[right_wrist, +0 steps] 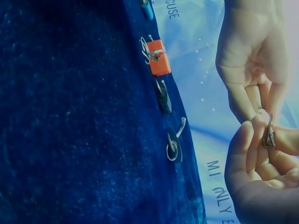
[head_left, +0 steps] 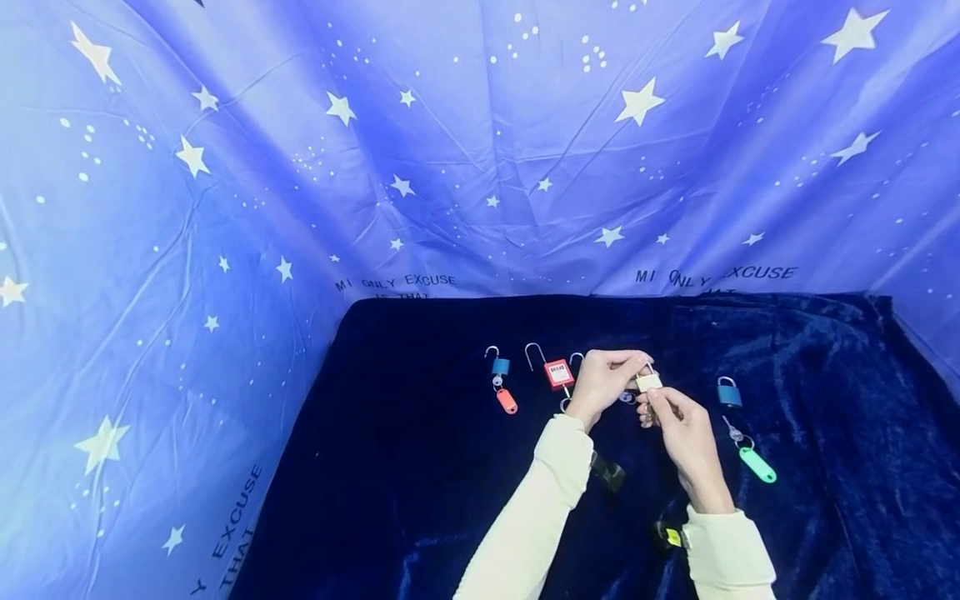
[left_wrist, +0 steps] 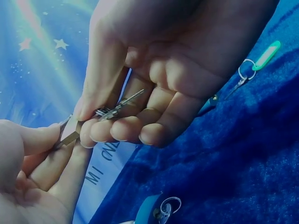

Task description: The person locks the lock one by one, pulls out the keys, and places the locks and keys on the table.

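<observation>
A small brass padlock (head_left: 647, 382) is held up between both hands over the dark blue cloth. My left hand (head_left: 600, 385) pinches its shackle end from above and left. On the lower end of the lock, my right hand (head_left: 684, 429) grips with thumb and fingers. Metal keys (left_wrist: 122, 105) lie against the curled fingers of the right hand in the left wrist view, where the padlock's edge (left_wrist: 70, 135) shows between the two hands. From the right wrist view, the keys (right_wrist: 269, 135) stick out by the right fingertips, and the lock body is mostly hidden.
Left of the hands lie a blue padlock (head_left: 501, 367) with an orange tag (head_left: 507, 402) and a red padlock (head_left: 558, 374), shackles open. Another shackle (head_left: 576, 358) is partly hidden by the left hand. At right lie a blue padlock (head_left: 729, 393) and a key with a green tag (head_left: 757, 465).
</observation>
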Tool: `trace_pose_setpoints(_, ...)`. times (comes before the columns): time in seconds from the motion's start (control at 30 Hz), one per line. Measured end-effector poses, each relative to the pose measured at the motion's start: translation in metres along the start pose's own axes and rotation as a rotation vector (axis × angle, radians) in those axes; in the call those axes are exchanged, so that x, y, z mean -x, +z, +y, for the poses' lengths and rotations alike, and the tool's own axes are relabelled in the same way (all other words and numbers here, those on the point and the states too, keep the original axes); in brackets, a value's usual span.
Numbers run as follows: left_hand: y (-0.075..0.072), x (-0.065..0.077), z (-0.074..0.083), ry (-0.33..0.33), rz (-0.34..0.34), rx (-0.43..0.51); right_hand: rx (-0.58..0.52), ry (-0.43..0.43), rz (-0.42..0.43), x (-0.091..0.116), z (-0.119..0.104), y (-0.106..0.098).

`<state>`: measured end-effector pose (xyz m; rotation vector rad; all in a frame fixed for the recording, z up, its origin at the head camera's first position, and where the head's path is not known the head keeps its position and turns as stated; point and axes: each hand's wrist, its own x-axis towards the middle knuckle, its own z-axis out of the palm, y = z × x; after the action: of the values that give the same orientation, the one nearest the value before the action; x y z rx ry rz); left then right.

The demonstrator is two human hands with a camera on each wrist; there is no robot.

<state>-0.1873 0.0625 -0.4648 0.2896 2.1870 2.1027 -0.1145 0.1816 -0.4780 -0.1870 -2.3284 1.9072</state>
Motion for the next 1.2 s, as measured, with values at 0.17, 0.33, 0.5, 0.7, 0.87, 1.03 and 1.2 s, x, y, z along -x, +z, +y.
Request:
trace_pose_setpoints(0.17, 0.003, -0.001, 0.001, -0.005, 0.025, -0.049, -0.005, 0.006, 0.011, -0.002, -0.001, 0.002)
trace_pose_setpoints(0.33, 0.002, -0.002, 0.006, 0.048, 0.043, -0.191, -0.022, 0.018, 0.036, -0.003, -0.004, 0.004)
trace_pose_setpoints(0.5, 0.004, -0.003, 0.008, 0.109, 0.063, -0.316, -0.063, 0.058, 0.068, -0.004, -0.004, 0.006)
trace_pose_setpoints(0.7, 0.009, 0.002, -0.001, 0.082, 0.086, -0.35, -0.06, 0.117, 0.087, -0.001, 0.003, 0.008)
trace_pose_setpoints(0.87, 0.009, 0.004, -0.005, 0.089, 0.077, -0.372, -0.097, 0.127, 0.081, 0.002, 0.007, 0.008)
trace_pose_setpoints(1.03, 0.01, 0.004, -0.011, 0.031, 0.061, -0.248, -0.148, 0.133, 0.055, 0.002, 0.009, 0.007)
trace_pose_setpoints(1.2, 0.013, 0.004, -0.017, -0.044, 0.077, -0.174, -0.151, 0.155, 0.028, 0.0, 0.014, 0.006)
